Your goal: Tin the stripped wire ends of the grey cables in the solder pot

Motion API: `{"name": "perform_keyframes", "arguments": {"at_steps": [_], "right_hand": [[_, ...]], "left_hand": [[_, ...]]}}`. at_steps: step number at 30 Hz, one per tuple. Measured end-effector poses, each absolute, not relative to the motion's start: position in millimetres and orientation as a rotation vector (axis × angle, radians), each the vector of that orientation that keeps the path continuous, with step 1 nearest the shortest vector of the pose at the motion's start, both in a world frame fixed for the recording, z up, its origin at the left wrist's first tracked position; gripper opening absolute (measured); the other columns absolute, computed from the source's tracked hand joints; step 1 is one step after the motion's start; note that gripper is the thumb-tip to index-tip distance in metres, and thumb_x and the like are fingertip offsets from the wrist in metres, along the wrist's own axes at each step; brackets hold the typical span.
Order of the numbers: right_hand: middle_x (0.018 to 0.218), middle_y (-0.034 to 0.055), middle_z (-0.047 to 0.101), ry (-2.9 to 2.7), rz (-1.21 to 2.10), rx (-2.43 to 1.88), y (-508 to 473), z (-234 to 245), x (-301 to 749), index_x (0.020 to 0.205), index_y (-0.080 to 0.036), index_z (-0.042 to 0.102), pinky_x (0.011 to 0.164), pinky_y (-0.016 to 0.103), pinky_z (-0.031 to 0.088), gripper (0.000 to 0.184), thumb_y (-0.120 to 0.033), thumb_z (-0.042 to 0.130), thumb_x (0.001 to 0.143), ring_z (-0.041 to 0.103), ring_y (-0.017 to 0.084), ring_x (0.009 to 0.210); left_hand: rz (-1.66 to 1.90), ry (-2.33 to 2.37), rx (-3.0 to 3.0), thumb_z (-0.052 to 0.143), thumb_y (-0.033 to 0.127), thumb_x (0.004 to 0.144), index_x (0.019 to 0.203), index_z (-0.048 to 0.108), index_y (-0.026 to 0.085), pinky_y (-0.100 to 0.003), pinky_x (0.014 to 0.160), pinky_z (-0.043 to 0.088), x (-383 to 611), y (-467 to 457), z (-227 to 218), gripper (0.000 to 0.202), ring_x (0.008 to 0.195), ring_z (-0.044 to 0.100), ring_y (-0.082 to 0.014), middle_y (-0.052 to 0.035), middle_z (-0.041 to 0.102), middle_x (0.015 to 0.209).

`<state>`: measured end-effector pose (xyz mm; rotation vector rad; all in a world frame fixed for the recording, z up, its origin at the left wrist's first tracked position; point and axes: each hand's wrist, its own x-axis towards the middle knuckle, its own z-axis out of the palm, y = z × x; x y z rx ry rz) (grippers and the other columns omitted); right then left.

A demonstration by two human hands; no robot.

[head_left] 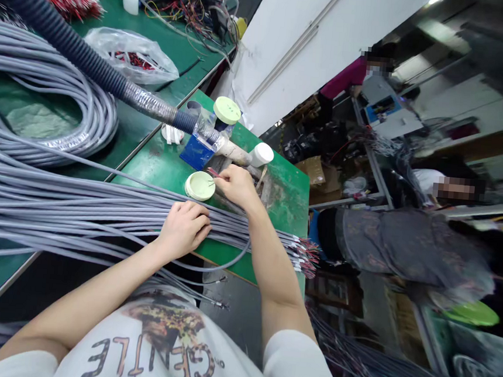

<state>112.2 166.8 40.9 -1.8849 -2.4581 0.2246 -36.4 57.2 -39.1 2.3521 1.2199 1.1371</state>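
A thick bundle of grey cables (77,208) lies across the green bench (161,163) in front of me, its stripped ends (302,257) hanging off the right edge. My left hand (183,228) rests on top of the bundle with its fingers curled down onto the cables. My right hand (234,186) is beyond the bundle, fingers pinched on a thin wire end (213,173) held over a pale green lid (199,185).
A black corrugated hose (70,43) ends at a blue block (197,151). A white jar (262,154), a second green lid (227,110), a coil of grey cable (64,113) and a plastic bag (131,55) are nearby. Other people sit at the right.
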Motion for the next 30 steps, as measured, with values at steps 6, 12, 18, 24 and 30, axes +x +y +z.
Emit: {"name": "perform_keyframes", "arguments": {"at_steps": [6, 12, 18, 24, 30], "right_hand": [[0.062, 0.0028, 0.059, -2.2, 0.186, -2.155, 174.6, 44.6, 173.2, 0.065, -0.013, 0.071, 0.057, 0.026, 0.028, 0.025, -0.029, 0.057, 0.079, 0.049, 0.014, 0.061], [0.068, 0.0054, 0.067, -1.957, 0.138, -2.426, 185.5, 19.0, 199.4, 0.073, -0.015, 0.075, 0.058, 0.026, 0.032, 0.023, -0.031, 0.059, 0.078, 0.056, 0.017, 0.067], [0.077, 0.0087, 0.071, -1.955, 0.126, -2.462, 191.4, 5.7, 207.0, 0.079, -0.015, 0.076, 0.065, 0.026, 0.039, 0.024, -0.031, 0.059, 0.078, 0.063, 0.02, 0.077], [0.082, 0.0111, 0.072, -1.987, 0.121, -2.491, 194.0, -0.4, 209.5, 0.079, -0.015, 0.076, 0.07, 0.027, 0.042, 0.024, -0.031, 0.058, 0.078, 0.065, 0.022, 0.083], [0.077, 0.0103, 0.07, -1.941, 0.155, -2.476, 194.1, 2.4, 208.3, 0.077, -0.015, 0.076, 0.069, 0.027, 0.041, 0.022, -0.03, 0.06, 0.075, 0.063, 0.022, 0.08]], "left_hand": [[1.147, 1.23, 2.362, 0.054, 0.029, 0.09, 0.081, 0.066, 0.02, -0.038, 0.076, 0.033, -35.2, 57.9, -39.2, 0.017, 0.09, 0.056, -0.0204, -0.0049, 0.07, 0.098], [1.177, 1.234, 2.363, 0.054, 0.028, 0.09, 0.08, 0.066, 0.019, -0.037, 0.075, 0.033, -35.0, 57.7, -36.9, 0.017, 0.089, 0.056, -0.0198, -0.0047, 0.07, 0.097], [1.147, 1.244, 2.376, 0.054, 0.029, 0.09, 0.082, 0.066, 0.019, -0.037, 0.077, 0.033, -35.3, 57.4, -36.2, 0.018, 0.09, 0.056, -0.0202, -0.0055, 0.071, 0.096], [1.175, 1.232, 2.368, 0.054, 0.028, 0.09, 0.081, 0.066, 0.019, -0.037, 0.076, 0.032, -34.7, 57.9, -37.4, 0.018, 0.09, 0.056, -0.0198, -0.0051, 0.07, 0.096], [1.151, 1.226, 2.341, 0.054, 0.028, 0.089, 0.083, 0.067, 0.02, -0.038, 0.077, 0.032, -35.5, 57.1, -37.1, 0.017, 0.091, 0.056, -0.0205, -0.0053, 0.07, 0.097]]}}
